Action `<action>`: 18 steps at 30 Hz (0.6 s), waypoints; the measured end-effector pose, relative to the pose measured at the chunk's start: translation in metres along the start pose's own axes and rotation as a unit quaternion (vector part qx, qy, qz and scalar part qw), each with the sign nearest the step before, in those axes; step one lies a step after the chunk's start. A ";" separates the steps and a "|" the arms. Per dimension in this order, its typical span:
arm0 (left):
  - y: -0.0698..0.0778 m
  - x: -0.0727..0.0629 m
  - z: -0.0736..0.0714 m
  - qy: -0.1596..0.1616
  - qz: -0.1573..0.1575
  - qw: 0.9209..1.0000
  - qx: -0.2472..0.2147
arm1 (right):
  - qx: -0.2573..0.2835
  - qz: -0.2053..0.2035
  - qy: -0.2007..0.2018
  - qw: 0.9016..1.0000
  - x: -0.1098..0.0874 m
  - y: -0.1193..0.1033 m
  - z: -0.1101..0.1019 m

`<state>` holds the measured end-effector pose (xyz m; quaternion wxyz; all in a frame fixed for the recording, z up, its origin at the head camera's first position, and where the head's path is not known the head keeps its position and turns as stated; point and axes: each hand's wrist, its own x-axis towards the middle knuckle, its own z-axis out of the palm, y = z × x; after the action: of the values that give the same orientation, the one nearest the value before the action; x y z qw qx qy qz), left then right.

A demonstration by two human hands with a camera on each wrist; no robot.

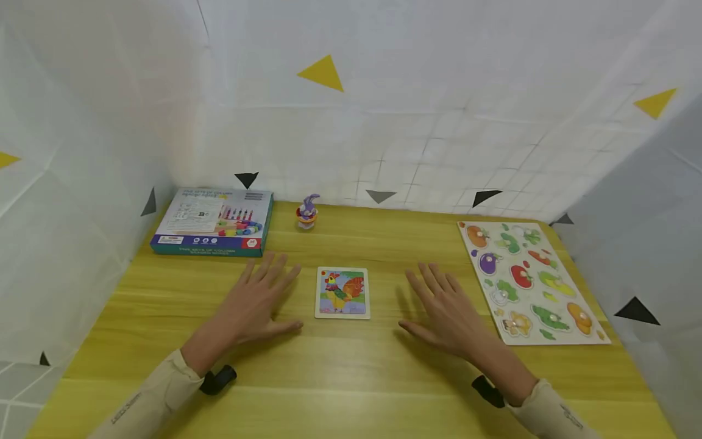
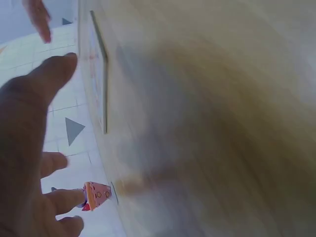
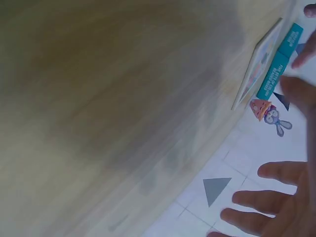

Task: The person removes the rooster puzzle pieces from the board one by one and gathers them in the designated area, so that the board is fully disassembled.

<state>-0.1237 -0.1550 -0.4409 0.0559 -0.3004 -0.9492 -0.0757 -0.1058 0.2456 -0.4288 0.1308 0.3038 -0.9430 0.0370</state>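
Note:
A small square rooster jigsaw puzzle (image 1: 342, 293) with a pale frame lies flat in the middle of the wooden table. To its left, my left hand (image 1: 255, 305) is spread with the fingers extended and holds nothing. On the puzzle's other side my right hand (image 1: 446, 311) hovers the same way, thumb toward the puzzle, also holding nothing. Both wrist views show space and shadow between the hands and the tabletop. In the left wrist view the puzzle (image 2: 101, 74) appears edge-on beyond the thumb; the right wrist view likewise has the puzzle (image 3: 257, 64) at a slant.
At the back left lies a flat boxed bead set (image 1: 214, 222). A purple rabbit figurine (image 1: 307, 212) stands beside it near the rear edge. Along the right side lies a vegetable peg board (image 1: 534, 283). White patterned sheeting (image 1: 384, 140) hangs behind the table (image 1: 351, 378).

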 end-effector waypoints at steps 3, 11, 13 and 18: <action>0.003 0.006 0.001 -0.009 0.001 1.000 -0.027 | 0.029 0.003 0.020 0.999 0.006 -0.002 0.002; 0.010 0.024 0.006 -0.027 0.004 0.996 -0.081 | 0.095 0.006 0.046 0.994 0.027 -0.014 0.007; 0.010 0.029 0.008 -0.035 0.002 0.996 -0.087 | 0.109 0.003 0.046 0.993 0.034 -0.018 0.010; 0.009 0.037 0.010 -0.058 0.001 0.994 -0.096 | 0.135 -0.001 0.035 0.990 0.048 -0.027 0.016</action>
<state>-0.1493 -0.1256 -0.4443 -0.0280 -0.3088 -0.9390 -0.1491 -0.1310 0.1938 -0.4313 0.1211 0.3178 -0.9240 0.1747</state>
